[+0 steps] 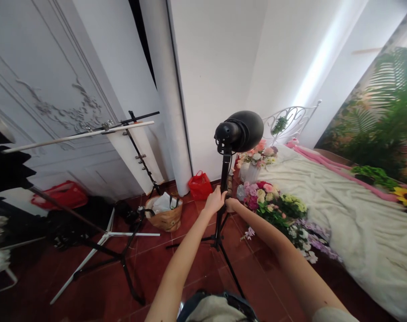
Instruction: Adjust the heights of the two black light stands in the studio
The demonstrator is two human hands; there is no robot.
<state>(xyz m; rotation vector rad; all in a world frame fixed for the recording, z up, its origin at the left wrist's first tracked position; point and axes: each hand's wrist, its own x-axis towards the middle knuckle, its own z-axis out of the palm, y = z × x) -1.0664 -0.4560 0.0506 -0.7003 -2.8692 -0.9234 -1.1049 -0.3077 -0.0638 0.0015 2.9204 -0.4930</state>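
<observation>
A black light stand (218, 223) rises from the red tiled floor, its legs spread, with a black studio lamp (240, 132) on top. My left hand (215, 200) is closed around the pole below the lamp. Just to its right, my right hand (231, 204) is also closed at the pole, its fingers partly hidden. Artificial flowers (270, 199) lie to the right of the stand.
On the right is a bed with a cream cover (341, 214) and a pink plush toy (324, 161). A red bag (200, 185) and a woven basket (166, 217) stand beyond the stand. More tripods, including a white one (89, 257), fill the left side.
</observation>
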